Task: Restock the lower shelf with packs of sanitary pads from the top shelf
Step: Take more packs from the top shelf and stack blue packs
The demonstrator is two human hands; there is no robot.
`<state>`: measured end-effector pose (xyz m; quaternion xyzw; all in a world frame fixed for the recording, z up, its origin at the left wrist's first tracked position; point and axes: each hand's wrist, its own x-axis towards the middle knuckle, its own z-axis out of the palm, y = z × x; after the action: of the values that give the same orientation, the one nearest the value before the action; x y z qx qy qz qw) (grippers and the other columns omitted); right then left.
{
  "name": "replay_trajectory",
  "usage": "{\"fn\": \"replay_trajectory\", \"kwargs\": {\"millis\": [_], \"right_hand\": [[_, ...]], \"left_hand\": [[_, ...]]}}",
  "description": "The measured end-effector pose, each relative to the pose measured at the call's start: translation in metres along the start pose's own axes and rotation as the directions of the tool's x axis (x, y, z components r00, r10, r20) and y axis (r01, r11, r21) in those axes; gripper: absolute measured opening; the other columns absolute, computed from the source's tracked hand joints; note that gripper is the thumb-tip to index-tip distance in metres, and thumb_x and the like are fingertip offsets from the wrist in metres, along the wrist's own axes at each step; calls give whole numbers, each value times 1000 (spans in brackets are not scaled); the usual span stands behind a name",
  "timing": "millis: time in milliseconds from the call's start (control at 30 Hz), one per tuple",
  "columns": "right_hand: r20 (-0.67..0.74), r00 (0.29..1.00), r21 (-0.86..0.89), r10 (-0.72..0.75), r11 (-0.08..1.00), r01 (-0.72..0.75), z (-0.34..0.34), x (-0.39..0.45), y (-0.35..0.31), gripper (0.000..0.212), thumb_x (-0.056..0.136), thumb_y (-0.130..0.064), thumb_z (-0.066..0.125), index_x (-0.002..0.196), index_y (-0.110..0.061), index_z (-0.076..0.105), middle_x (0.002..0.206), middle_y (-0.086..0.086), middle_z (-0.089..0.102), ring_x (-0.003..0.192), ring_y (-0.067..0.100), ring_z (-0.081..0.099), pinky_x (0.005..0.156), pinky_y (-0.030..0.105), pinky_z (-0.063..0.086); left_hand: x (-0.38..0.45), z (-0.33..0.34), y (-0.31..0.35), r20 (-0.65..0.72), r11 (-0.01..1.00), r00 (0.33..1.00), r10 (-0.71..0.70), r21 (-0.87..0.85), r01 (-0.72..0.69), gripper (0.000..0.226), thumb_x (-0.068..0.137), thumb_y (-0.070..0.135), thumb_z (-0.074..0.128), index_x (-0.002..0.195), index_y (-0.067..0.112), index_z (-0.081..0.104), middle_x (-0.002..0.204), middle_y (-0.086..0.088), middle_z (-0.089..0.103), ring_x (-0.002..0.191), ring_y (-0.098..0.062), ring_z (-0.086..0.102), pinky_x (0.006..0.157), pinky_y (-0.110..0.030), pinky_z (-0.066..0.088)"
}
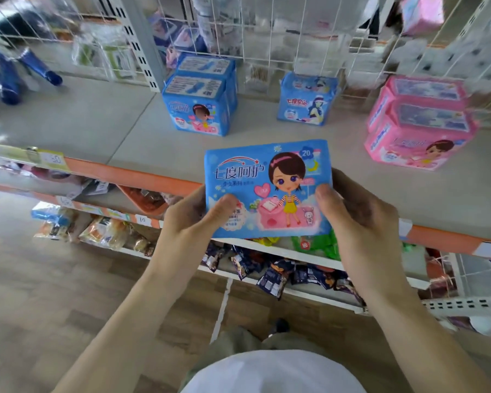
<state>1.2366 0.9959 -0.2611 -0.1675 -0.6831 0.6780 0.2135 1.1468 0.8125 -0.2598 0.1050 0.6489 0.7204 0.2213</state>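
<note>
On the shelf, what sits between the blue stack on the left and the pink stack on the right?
In the head view, one blue pack with a hat-wearing figure stands alone between the blue stack and the pink stack, bare shelf on either side.

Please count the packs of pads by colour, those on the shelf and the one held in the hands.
Blue: 4, with two in a row, one alone, one held by left hand and right hand.
Pink: 2.
Total: 6
</note>
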Motion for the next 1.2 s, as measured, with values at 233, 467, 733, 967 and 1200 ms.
{"fn": "replay_trajectory", "kwargs": {"millis": [233, 467, 733, 967, 1200], "right_hand": [[93, 996, 24, -8, 1000, 6, 0, 14, 4, 26, 90, -31, 54, 113, -28, 66, 88, -18, 77, 87, 3, 74, 70, 15, 55], [125, 992, -67, 34, 997, -26, 11, 32, 11, 36, 85, -40, 53, 120, -37, 63, 92, -23, 76, 90, 0, 72, 70, 13, 54], [115, 992, -127, 53, 991, -38, 60, 62, 15, 29, 99, -22, 54, 122, -37, 61, 90, -27, 74, 84, -5, 72, 65, 8, 51], [81, 993, -211, 81, 975, -62, 118, 88, 21, 28, 100, -22, 56, 119, -42, 62, 95, -32, 72, 86, -10, 69, 68, 13, 55], [31, 997, -283, 74, 957, -62, 153, 101, 41, 38, 98, -22, 61, 136, -23, 62, 122, -15, 70, 97, -5, 69, 73, 9, 50]], "left_hand": [[-1, 3, 0, -65, 998, 997, 35, 49, -32, 35, 86, 28, 60, 115, 10, 68, 106, -1, 77, 96, -15, 74, 76, -22, 57], [16, -14, 0, -65, 999, 998, 23, 43, -20, 28, 89, 24, 66, 115, 14, 69, 108, 0, 77, 100, -19, 74, 78, -25, 59], [55, -66, 6, -22, 1000, 1000, 4, 20, -3, 28, 91, 19, 63, 115, 6, 68, 109, -7, 76, 101, -23, 73, 80, -29, 60], [96, -128, 15, 26, 997, 1000, 13, 77, -15, 19, 97, 5, 59, 111, 11, 70, 104, -2, 78, 96, -19, 75, 75, -25, 59], [128, -171, 8, 78, 967, 995, 69, 238, -86, 22, 98, 2, 57, 110, 15, 71, 99, 6, 78, 93, -11, 75, 71, -22, 58]]}}
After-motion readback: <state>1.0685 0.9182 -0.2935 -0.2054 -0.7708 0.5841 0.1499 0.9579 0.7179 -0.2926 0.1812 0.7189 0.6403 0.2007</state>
